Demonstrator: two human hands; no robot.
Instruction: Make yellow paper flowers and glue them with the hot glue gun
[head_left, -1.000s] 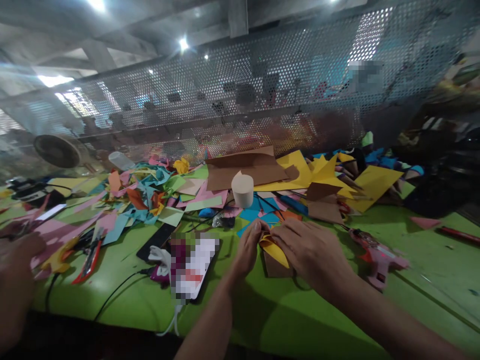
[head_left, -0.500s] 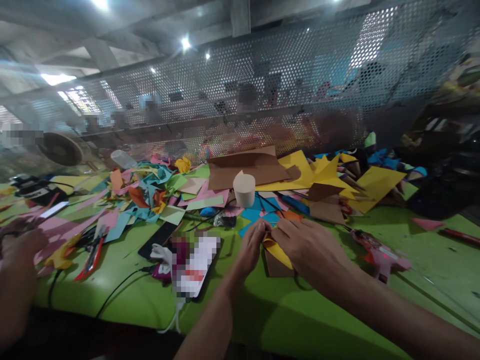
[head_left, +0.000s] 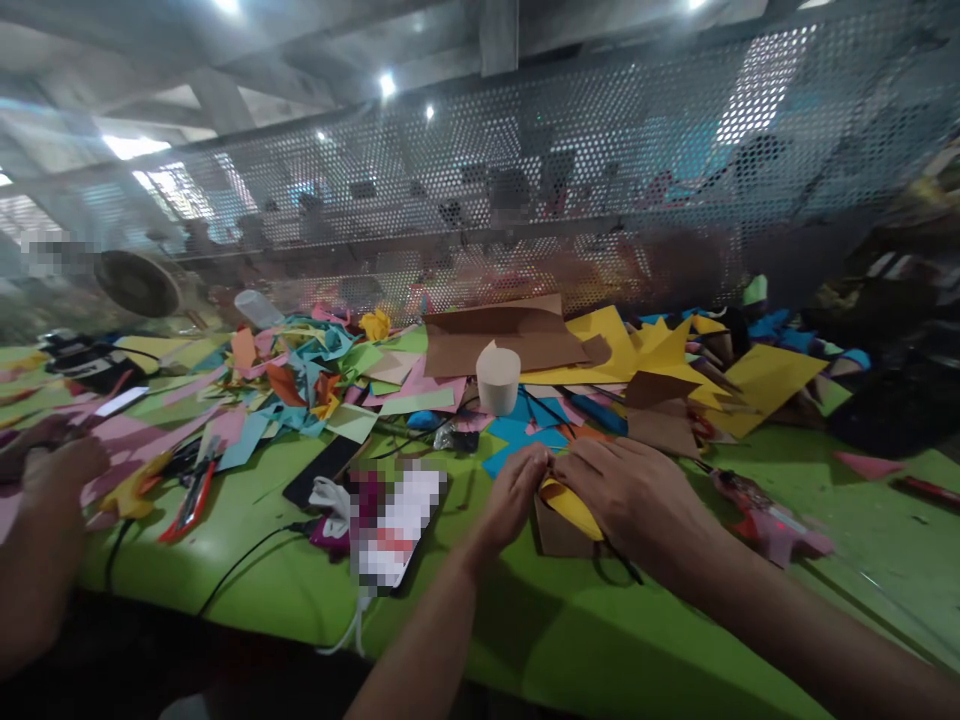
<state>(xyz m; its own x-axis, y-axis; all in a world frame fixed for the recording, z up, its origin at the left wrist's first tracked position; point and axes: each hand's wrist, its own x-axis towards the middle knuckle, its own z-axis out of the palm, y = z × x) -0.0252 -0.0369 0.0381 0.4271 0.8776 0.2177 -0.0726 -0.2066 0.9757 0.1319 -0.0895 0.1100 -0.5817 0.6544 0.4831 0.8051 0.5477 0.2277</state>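
My left hand (head_left: 514,495) pinches one edge of a small yellow paper piece (head_left: 571,505) on the green table (head_left: 570,630). Over the same piece curls my right hand (head_left: 637,495), fingers pressed on it from the right. A brown paper piece (head_left: 559,535) lies under the yellow one. Both hands meet just in front of a heap of coloured paper.
A beige paper cup (head_left: 498,380), brown sheets (head_left: 502,340) and yellow sheets (head_left: 765,385) lie behind. A phone (head_left: 394,525) with cable sits left, a pink glue gun (head_left: 765,515) right. Red scissors (head_left: 187,495) lie by another person's hand (head_left: 52,480). A perforated metal screen (head_left: 600,170) backs the table.
My hands stay on the yellow piece with only slight finger shifts. The view has drifted a little, so everything sits slightly further right and lower.
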